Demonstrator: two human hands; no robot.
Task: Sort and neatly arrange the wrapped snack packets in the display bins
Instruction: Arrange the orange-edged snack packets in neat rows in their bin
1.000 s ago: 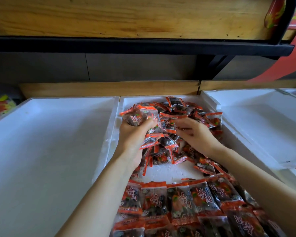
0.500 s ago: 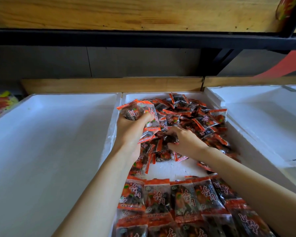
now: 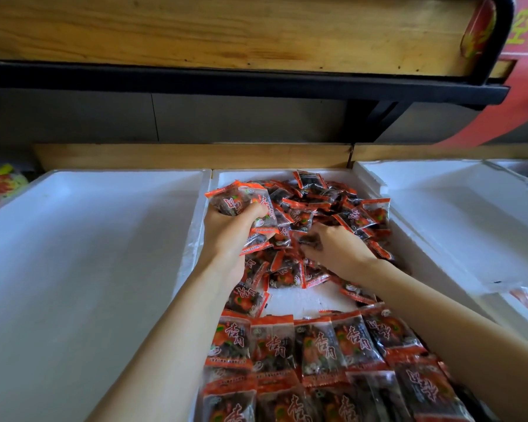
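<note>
The middle white foam bin [image 3: 287,174] holds red-and-clear snack packets. A loose heap of packets [image 3: 333,205] fills its far half. Neat rows of packets [image 3: 314,345] lie flat across its near half, with a bare patch of bin floor between. My left hand [image 3: 229,233] grips a bunch of packets [image 3: 244,199] above the bin's left side. My right hand [image 3: 336,248] lies palm down on the heap, fingers curled around a dark packet [image 3: 313,240] at its near edge.
A wide white foam bin [image 3: 89,254] lies on the left, another white foam bin [image 3: 457,217] on the right. A wooden shelf with a black rail [image 3: 226,83] overhangs the back. Colourful packets [image 3: 0,184] sit at far left.
My left hand has stayed raised with its bunch of packets. My right hand moved nearer and slightly left across the heap, and its fingers closed on a packet.
</note>
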